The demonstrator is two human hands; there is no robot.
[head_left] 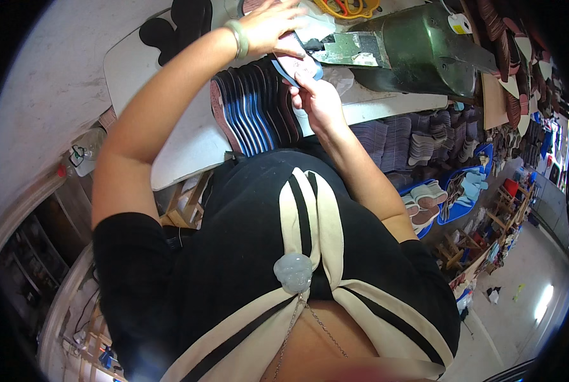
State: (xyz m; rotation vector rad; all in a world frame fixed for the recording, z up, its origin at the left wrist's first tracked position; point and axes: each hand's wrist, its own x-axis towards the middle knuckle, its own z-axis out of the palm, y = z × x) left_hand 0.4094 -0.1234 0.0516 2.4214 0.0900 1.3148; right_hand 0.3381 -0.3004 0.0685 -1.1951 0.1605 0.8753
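A small white tag with a yellow patch (460, 23) sits atop the dark green machine (424, 54).
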